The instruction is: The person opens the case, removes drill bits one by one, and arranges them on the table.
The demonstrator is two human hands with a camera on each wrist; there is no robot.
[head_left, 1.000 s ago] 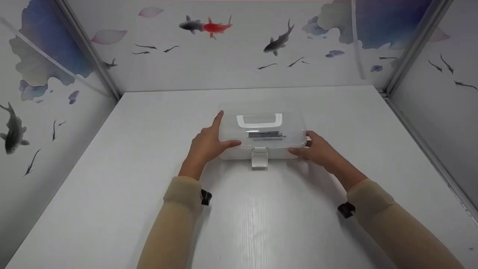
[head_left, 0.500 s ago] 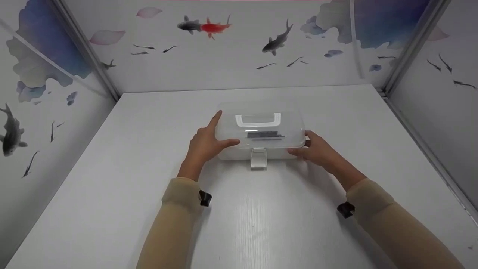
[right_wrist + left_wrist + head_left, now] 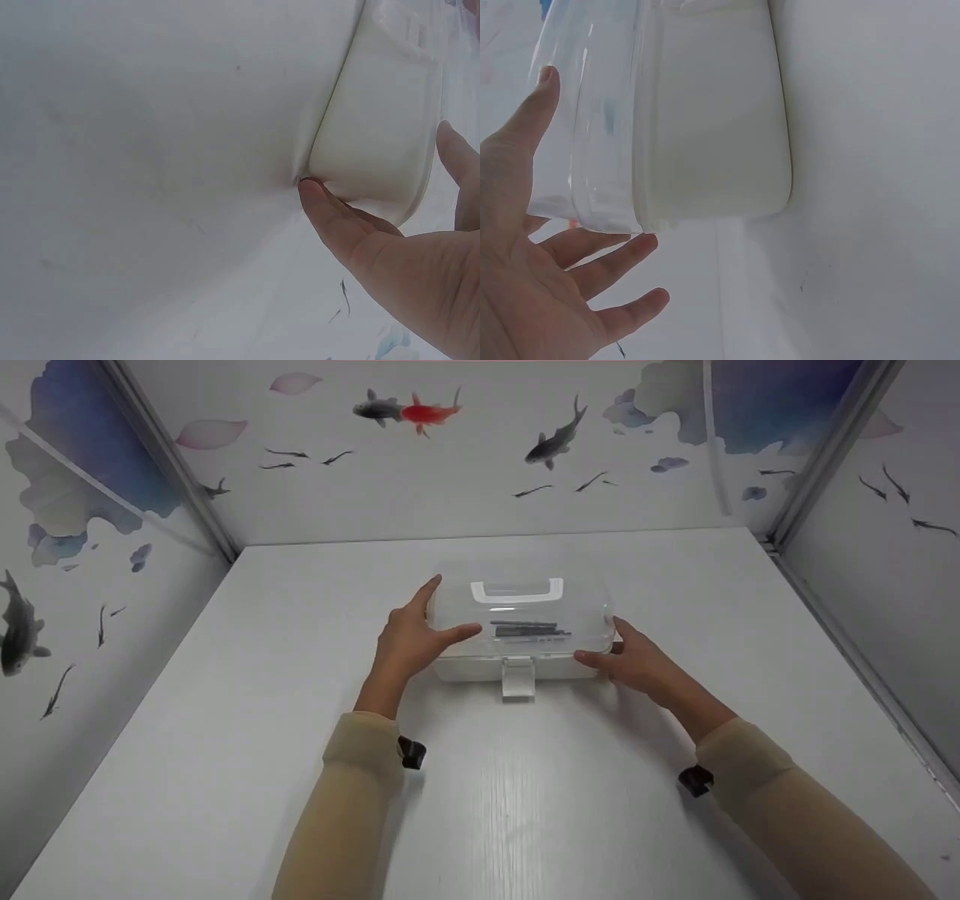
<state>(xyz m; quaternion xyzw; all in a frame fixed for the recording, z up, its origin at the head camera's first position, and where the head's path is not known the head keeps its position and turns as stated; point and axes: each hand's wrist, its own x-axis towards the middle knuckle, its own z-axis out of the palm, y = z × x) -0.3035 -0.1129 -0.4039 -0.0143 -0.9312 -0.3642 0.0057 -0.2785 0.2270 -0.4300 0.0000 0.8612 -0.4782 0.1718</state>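
A plastic storage box with a white base (image 3: 472, 669) and a clear lid (image 3: 450, 611) stands on the table. Its lid bears a white handle (image 3: 517, 598). At the front a white latch (image 3: 518, 682) hangs unfastened. My left hand (image 3: 409, 641) grips the lid's left end, thumb along the front, fingers at the side; in the left wrist view the little finger is off the box. My right hand (image 3: 634, 656) holds the base's right front corner, fingers at its side and thumb on the front near the rim. Dark thin sticks (image 3: 529, 630) show through the lid.
The white table (image 3: 517, 810) runs back to a rear wall (image 3: 465, 502) printed with fish. Side walls with grey metal edges stand left and right. Each sleeve cuff carries a small black clip (image 3: 411, 752).
My left hand has moved slightly up, and the lid's handle has risen and tilted back with it. The dark sticks show more clearly. The base and my right hand stay nearly in place.
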